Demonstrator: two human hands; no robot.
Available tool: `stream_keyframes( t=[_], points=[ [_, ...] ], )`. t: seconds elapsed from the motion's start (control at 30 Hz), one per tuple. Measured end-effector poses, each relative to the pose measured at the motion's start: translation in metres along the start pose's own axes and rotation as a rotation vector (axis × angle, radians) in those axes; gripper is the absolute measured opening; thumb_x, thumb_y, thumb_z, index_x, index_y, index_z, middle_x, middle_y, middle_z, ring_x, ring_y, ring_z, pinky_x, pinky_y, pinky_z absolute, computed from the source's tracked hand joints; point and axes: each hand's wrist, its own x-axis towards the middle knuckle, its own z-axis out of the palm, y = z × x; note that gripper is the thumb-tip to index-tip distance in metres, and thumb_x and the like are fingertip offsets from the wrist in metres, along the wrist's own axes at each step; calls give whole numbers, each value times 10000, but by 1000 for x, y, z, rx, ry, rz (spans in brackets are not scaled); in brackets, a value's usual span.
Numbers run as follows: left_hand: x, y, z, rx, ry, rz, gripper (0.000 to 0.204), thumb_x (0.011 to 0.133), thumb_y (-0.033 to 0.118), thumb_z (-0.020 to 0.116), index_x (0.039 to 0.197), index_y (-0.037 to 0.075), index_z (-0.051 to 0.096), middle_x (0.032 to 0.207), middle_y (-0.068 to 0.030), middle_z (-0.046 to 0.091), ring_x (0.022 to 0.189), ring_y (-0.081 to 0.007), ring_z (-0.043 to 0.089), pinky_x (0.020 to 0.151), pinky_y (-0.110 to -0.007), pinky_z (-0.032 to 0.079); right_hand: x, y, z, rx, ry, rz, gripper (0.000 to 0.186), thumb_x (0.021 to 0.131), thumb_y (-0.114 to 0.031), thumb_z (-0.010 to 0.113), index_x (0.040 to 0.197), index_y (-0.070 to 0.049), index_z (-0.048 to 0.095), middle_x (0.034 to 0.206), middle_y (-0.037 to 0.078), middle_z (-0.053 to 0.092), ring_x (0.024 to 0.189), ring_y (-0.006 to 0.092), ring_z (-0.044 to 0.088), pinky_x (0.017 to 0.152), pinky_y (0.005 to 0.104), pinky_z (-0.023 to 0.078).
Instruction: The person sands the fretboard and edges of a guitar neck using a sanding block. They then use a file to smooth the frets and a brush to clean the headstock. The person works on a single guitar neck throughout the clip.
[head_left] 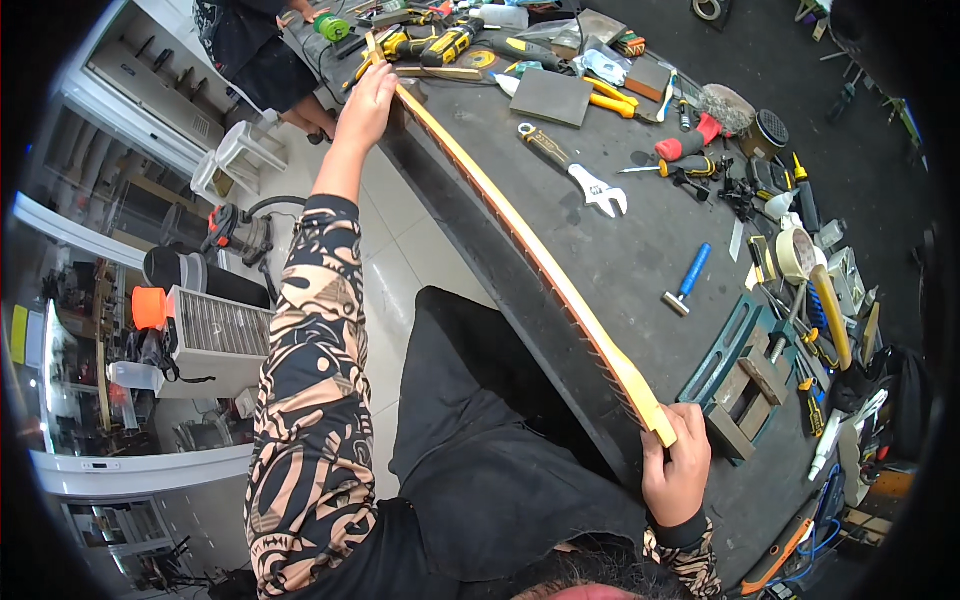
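Observation:
A long, pale yellow guitar neck [520, 232] is held on its edge along the near side of the dark workbench [640, 270]. Its brown fretboard side, with a row of small fret ends, faces toward me. My left hand [367, 103] is closed around the far-left end. At the near-right end, where the wood widens, my right hand [682, 465] pinches it between thumb and fingers. An adjustable wrench [575, 170] and a small blue-handled hammer [690, 280] lie beyond the neck. A green drill-press vise [738, 385] sits close to my right hand.
Yellow-black power drills [445, 42], a grey flat block [551, 98], screwdrivers [685, 167] and a tape roll [796, 254] crowd the far and right bench. Another person [262, 55] stands at the far left. White stools [245, 150] and a vacuum cleaner [238, 232] stand on the floor at left.

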Motion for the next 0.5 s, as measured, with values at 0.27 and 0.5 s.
stream_keyframes(
  t=[0.27,0.5],
  points=[
    [-3,29,13,258,21,-106,642,1225,464,441,1687,48,603,1810,-141,523,1747,-346,358,1415,-630,225,0,1,0,-16,6,5,368,961,3,801,1323,54,765,1092,203,676,932,381,713,812,438,573],
    [-15,54,4,334,21,-54,605,1199,417,478,1611,19,671,1722,-177,617,1716,-379,408,1412,-621,255,0,0,1,-30,10,17,385,948,-10,814,1327,45,774,1086,199,678,928,376,718,810,441,574]
  ],
)
